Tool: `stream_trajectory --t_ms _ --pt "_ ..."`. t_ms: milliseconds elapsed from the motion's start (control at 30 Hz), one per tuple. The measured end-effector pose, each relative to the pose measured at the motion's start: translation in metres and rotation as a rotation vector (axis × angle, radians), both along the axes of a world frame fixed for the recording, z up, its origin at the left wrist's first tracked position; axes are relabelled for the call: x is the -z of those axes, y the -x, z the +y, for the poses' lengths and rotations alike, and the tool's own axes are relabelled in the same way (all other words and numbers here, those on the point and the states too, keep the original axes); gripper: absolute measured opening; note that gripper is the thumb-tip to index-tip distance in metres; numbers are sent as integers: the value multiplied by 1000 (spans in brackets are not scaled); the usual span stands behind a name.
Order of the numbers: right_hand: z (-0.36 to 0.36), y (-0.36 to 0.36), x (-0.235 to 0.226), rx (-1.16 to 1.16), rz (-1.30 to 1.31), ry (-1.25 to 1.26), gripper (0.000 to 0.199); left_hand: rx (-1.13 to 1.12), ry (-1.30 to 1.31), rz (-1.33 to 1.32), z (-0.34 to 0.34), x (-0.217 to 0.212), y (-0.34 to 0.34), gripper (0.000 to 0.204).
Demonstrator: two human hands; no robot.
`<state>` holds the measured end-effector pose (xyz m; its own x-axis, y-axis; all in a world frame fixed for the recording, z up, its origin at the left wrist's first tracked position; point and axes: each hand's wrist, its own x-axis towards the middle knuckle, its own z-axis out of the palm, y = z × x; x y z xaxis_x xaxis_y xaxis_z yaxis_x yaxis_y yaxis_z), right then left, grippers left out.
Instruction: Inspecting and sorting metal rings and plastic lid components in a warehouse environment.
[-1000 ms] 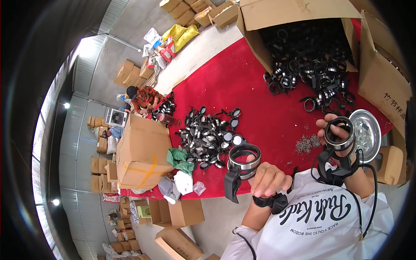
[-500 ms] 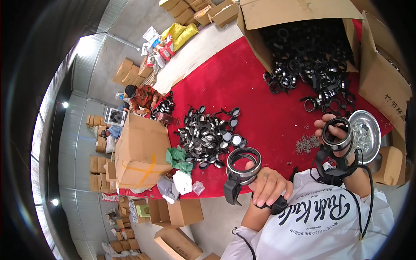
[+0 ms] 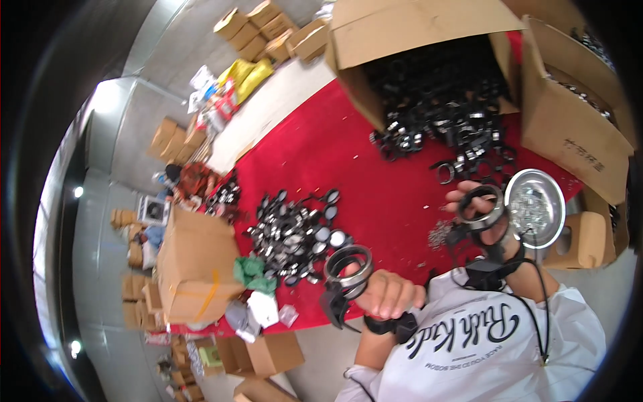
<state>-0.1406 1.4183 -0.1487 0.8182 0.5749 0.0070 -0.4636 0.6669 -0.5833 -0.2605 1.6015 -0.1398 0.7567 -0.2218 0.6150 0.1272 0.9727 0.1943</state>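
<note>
My left hand (image 3: pixel 388 295) grips a black ring-shaped part with a silver rim (image 3: pixel 348 264), held over the near edge of the red table (image 3: pixel 321 154). My right hand (image 3: pixel 485 221) holds another black and silver ring (image 3: pixel 481 204) up beside a round silver dish (image 3: pixel 536 204) of small metal pieces. Both wrists carry black straps. A heap of finished black ring parts (image 3: pixel 295 231) lies just left of my left hand.
A tipped cardboard box (image 3: pixel 415 33) spills black rings (image 3: pixel 449 120) onto the red cloth at the back. A brown box (image 3: pixel 194 261) stands at the left table end, with green and white bags beside it. Another person (image 3: pixel 191 184) sits far left. Several boxes lie on the floor.
My left hand has lifted its ring slightly up and toward the middle. My right hand keeps its ring beside the silver dish, barely shifted.
</note>
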Motion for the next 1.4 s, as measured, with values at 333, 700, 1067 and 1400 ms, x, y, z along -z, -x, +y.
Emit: stream_trajectory --t_ms 333,700,1067,1400 --pt "6 -2 2 -91 82 -157 39 -55 -59 584 -2 30 0 50" --pt "3 -2 -10 68 -35 137 33 -185 -369 689 -39 14 -14 28" --pt "0 -2 -9 107 44 375 47 -232 -202 748 -42 14 -10 29" --pt "2 -1 -9 -44 65 160 42 -481 -576 607 -49 -18 4 41"
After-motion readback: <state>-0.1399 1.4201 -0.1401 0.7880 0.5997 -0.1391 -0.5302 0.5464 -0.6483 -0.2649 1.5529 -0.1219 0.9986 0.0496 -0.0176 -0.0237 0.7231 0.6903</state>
